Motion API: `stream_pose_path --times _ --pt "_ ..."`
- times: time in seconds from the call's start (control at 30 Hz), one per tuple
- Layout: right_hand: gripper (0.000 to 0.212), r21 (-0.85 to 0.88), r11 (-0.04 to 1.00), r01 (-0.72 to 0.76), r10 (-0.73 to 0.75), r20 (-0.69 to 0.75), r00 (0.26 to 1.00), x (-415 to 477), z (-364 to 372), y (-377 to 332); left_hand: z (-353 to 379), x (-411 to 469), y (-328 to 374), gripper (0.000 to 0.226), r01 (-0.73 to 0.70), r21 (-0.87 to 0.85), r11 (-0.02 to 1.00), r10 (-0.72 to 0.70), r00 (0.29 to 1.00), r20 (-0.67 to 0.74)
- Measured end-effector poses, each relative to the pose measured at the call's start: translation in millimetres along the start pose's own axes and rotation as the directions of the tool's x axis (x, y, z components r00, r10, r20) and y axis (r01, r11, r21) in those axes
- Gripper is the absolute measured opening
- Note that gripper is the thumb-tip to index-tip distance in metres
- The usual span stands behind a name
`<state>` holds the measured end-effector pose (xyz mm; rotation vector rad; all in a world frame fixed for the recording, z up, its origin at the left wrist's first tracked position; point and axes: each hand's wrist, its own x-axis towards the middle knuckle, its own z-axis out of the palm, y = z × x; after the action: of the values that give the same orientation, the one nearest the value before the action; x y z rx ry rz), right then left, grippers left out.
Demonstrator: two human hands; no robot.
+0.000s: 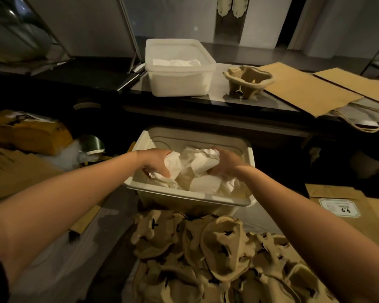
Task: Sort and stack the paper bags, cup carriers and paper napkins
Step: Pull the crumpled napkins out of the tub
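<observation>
Paper napkins [197,165], crumpled, heaped in near white bin [184,196]. Gripped from both sides: left hand [157,162] and right hand [224,165], fingers [162,171] clamped on the wad. Cup carriers [206,248] piled loose just nearer than bin. Beyond, on dark surface [260,103]: second tub [179,84] holding napkins, one carrier [247,80], flat paper bags [304,88].

The pile of carriers [206,254] is cut off by the lower edge, and the bags [311,90] at upper right by the right edge. The napkins [197,162] hide part of the fingers of the left hand [155,161] and the right hand [225,164]. The small print on the label [339,207] at lower right cannot be read.
</observation>
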<state>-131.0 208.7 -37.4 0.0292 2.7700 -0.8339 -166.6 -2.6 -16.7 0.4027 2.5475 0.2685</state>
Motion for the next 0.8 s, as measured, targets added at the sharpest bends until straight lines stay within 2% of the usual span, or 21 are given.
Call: stream_pose_path --times 0.13,0.27,0.5,0.63,0.8 --pt "0.069 0.187 0.982 -0.016 0.033 -0.09 0.995 -15 -16 -9 -4 -11 0 0.08 0.01 0.039 0.999 -0.009 0.999 -0.045" --pt "0.06 0.367 0.928 0.068 -0.002 -0.178 0.984 -37 -32 -15 -9 -20 5 0.082 0.028 0.079 0.996 -0.02 0.995 -0.093" --pt "0.057 0.476 0.861 0.178 -0.039 -0.288 0.957 -66 -65 -11 -26 -30 17 0.067 0.031 0.049 0.998 -0.023 0.986 -0.164" --pt "0.059 0.544 0.811 0.216 -0.02 -0.342 0.939 -78 -89 1 -36 -35 32 0.068 -0.001 0.0 1.0 0.001 0.97 -0.242" --pt "0.075 0.6 0.755 0.265 -0.016 -0.387 0.922 -94 -107 22 -53 -51 54 0.074 -0.134 -0.151 0.979 0.093 0.964 -0.25"
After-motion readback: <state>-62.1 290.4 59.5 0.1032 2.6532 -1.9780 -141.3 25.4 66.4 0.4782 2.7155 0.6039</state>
